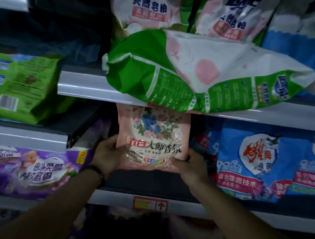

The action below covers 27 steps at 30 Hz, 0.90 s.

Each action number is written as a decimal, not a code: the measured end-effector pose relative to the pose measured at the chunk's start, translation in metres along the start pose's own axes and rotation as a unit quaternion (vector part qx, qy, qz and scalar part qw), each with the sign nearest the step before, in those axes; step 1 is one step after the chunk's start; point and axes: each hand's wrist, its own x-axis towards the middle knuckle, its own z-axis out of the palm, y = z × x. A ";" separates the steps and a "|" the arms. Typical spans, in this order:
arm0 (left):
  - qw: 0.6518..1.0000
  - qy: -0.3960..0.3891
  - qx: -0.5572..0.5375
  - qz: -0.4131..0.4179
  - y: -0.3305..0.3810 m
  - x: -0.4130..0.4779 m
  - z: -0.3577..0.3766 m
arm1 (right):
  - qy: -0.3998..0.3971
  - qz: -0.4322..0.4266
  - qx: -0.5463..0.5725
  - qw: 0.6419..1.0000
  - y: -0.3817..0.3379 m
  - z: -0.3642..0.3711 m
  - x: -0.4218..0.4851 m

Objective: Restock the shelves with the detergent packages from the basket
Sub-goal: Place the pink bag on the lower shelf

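the pink packet stands upright on the dark shelf, between purple bags and blue bags. the left hand grips its lower left corner, the right hand its lower right, fingers curled round the edges. above, a green and white bag lies on its side, overhanging the upper shelf edge.

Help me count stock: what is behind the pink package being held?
Only dark shelf space shows around the pink package, gripped by the left hand and right hand. It covers whatever stands directly behind it.
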 end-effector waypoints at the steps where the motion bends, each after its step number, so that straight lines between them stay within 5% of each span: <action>1: 1.000 0.012 0.013 0.009 -0.005 0.014 0.002 | 0.010 0.003 0.007 1.000 0.001 0.007 0.013; 5: 0.989 0.124 0.083 -0.014 -0.027 0.056 0.019 | 0.071 -0.002 -0.051 0.996 0.013 0.034 0.051; 9: 0.935 0.237 0.264 -0.030 -0.032 0.048 0.040 | 0.129 0.037 -0.094 0.986 0.018 0.060 0.052; 12: 0.924 0.112 0.339 0.136 -0.047 0.025 0.050 | 0.183 -0.094 -0.208 0.956 0.012 0.059 0.029; 15: 0.877 -0.004 0.445 0.182 -0.070 0.007 0.061 | 0.104 -0.217 -0.352 0.904 0.020 0.062 0.006; 19: 0.846 -0.087 0.513 0.118 -0.087 0.001 0.068 | -0.035 -0.178 -0.379 0.907 0.039 0.076 -0.004; 27: 0.805 -0.139 0.574 0.063 -0.072 0.009 0.066 | -0.138 -0.106 -0.385 0.907 0.030 0.068 0.008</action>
